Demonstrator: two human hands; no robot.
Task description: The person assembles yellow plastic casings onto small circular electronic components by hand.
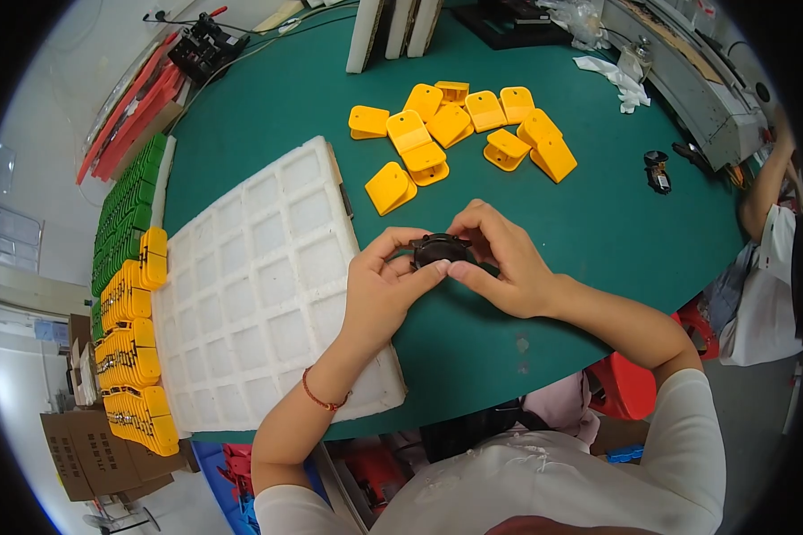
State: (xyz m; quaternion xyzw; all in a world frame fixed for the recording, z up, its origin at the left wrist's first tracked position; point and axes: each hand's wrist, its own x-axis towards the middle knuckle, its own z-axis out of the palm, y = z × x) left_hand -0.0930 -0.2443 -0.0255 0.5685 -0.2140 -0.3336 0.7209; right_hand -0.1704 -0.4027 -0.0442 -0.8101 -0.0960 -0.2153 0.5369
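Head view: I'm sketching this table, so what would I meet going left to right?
Stacked yellow plastic pieces, white foam tray with square recesses, left hand, rounded black object, right hand, small black part on the green tabletop.

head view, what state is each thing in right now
left hand, closed on the black round part
right hand, closed on the black round part
black round part, held up between both hands
white foam tray, lying open side up
loose yellow pieces, scattered, some overlapping
yellow rows, packed side by side
green rows, packed side by side
white tissue, crumpled
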